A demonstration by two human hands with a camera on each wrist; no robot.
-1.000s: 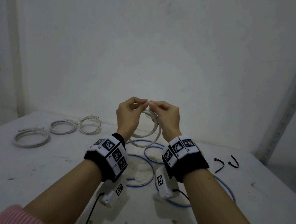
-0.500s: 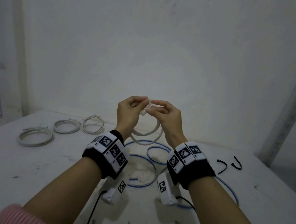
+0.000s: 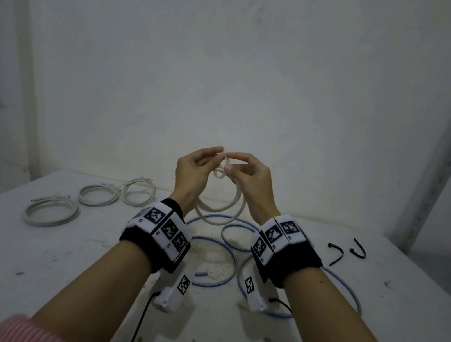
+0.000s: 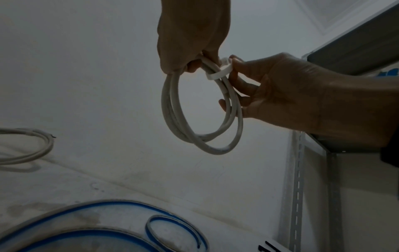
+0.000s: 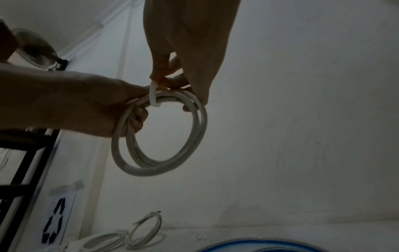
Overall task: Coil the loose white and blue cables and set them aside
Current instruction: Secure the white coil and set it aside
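White cable (image 3: 220, 205), wound into a few loops, is held up above the table (image 3: 28, 252) between both hands: the left hand (image 3: 193, 173) keeps its grip clenched round the bundled loops, while the right hand (image 3: 248, 179) pinches a white tie strap (image 4: 220, 72) that is wrapped round them at the top. The strap is best drawn snug with the loops kept stacked, so none springs free. Blue cable (image 3: 214, 260) lies loose on the table below, and three finished white coils (image 3: 51, 209) are set aside at the left.
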